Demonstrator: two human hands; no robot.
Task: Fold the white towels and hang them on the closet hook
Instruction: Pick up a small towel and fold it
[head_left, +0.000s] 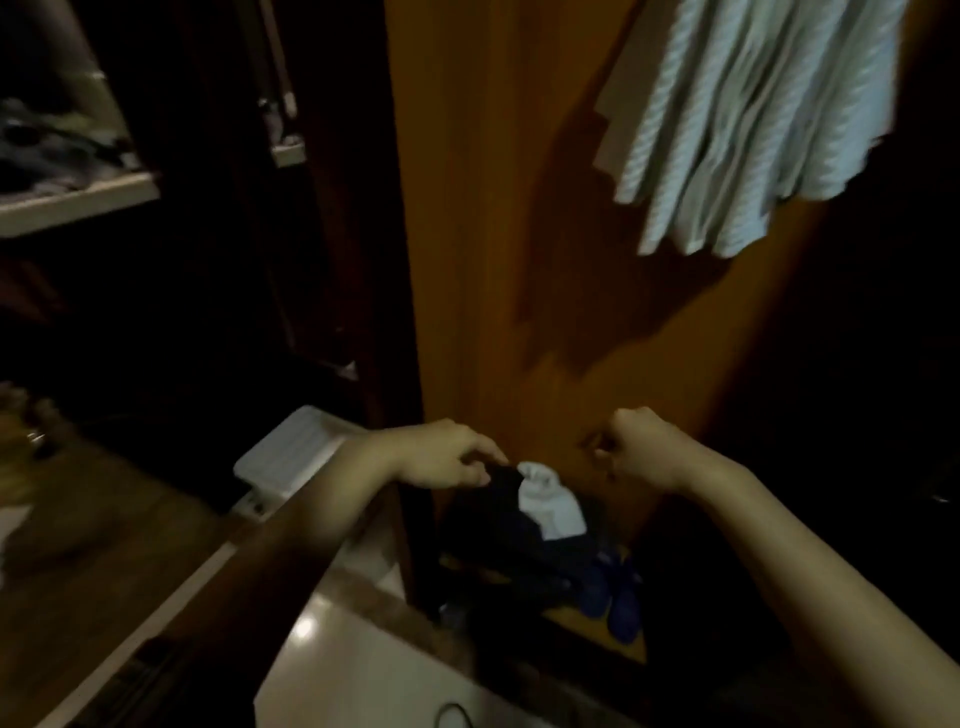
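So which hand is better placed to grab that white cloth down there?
Probably the left hand: its fingertips sit right beside the white cloth, on the dark clothes. The right hand is curled, apart from the cloth.

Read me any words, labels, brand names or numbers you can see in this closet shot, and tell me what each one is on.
None can be read.
The hanging white towels show only a woven stripe pattern, no lettering.
The white box by the left hand has ridges but no visible text.
The blue shoes on the floor are too dark and blurred to show any brand.
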